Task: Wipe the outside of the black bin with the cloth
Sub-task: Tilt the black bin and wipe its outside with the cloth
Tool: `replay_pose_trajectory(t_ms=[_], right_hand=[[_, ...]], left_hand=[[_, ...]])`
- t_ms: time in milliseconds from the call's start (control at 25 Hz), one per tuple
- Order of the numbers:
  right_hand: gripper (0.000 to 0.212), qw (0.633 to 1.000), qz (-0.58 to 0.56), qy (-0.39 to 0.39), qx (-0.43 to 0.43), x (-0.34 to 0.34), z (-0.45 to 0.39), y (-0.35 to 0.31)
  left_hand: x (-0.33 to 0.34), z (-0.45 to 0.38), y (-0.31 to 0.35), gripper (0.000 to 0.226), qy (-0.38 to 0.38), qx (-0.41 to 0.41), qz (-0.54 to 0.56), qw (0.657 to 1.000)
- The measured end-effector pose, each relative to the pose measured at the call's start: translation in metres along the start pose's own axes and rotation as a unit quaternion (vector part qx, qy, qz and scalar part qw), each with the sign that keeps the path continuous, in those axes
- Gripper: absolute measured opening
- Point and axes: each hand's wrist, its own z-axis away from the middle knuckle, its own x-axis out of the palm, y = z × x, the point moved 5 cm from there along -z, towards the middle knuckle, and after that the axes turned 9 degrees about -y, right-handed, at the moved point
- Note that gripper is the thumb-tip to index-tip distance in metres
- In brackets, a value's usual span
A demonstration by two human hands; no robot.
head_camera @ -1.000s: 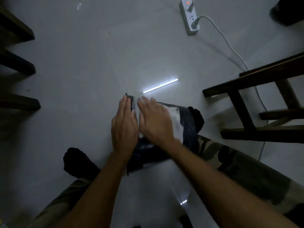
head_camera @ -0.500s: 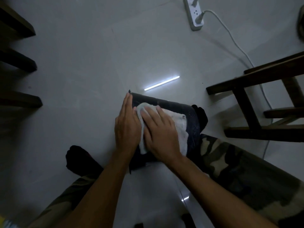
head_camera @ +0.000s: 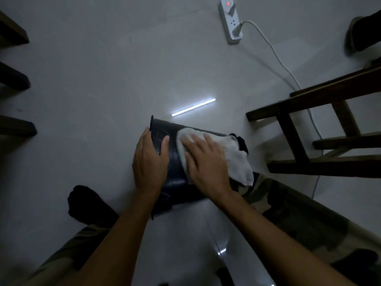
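The black bin (head_camera: 175, 164) lies on its side on the pale floor between my legs, its rim toward the left. My left hand (head_camera: 149, 162) clasps the bin's rim end, fingers over the top and thumb on its side. A white cloth (head_camera: 235, 155) is spread over the bin's upper side. My right hand (head_camera: 206, 162) presses flat on the cloth's left part, fingers spread. The cloth's right end hangs down toward my right knee. The room is dim.
A dark wooden chair frame (head_camera: 309, 124) stands close on the right. A white power strip (head_camera: 231, 21) with a cable lies far ahead. Dark furniture legs (head_camera: 14, 79) line the left edge. My camouflage trouser legs (head_camera: 299, 213) flank the bin. A lamp reflection (head_camera: 193, 107) streaks the floor.
My right hand slid the cloth rightward along the bin, away from my left hand, baring dark plastic between them. The left hand stayed on the rim end.
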Motion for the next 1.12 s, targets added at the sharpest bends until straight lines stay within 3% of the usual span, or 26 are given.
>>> replay_pose_trajectory(t_ms=[120,240,320,440,520,600,760,920,1120], right_hand=[[0.048,0.998,-0.018,-0.022,-0.055,-0.003,-0.052,-0.023],[0.048,0.994,0.023,-0.086,0.069,-0.015,-0.097,0.033],[0.047,0.990,0.015,-0.057,0.126,-0.023,-0.076,0.061],[0.039,0.998,-0.041,0.017,0.039,-0.016,-0.027,0.031],[0.041,0.998,-0.045,0.001,-0.033,-0.004,-0.025,0.002],[0.043,0.998,-0.046,-0.017,-0.051,-0.006,-0.049,-0.010],[0.045,0.997,-0.001,-0.042,0.060,-0.018,-0.086,0.028],[0.048,0.986,-0.071,0.030,0.146,-0.021,-0.052,0.064],[0.033,0.987,-0.132,0.089,0.028,-0.026,-0.053,0.027]], left_hand=[[-0.004,0.005,0.006,0.052,0.000,0.008,0.029,1.000],[-0.007,0.005,0.012,0.052,0.003,0.001,0.040,0.999],[-0.004,0.008,0.012,0.053,0.000,0.008,0.047,0.999],[-0.003,0.017,0.003,0.054,-0.002,0.005,0.048,0.999],[-0.003,0.020,0.001,0.059,-0.003,-0.005,0.040,0.999],[-0.004,0.022,0.005,0.067,-0.017,-0.015,0.054,0.998],[-0.009,0.018,0.016,0.071,-0.035,-0.007,0.075,0.997],[-0.009,0.004,0.038,0.068,-0.087,0.060,0.066,0.992],[-0.030,0.009,0.029,0.074,-0.048,0.078,0.043,0.995]])
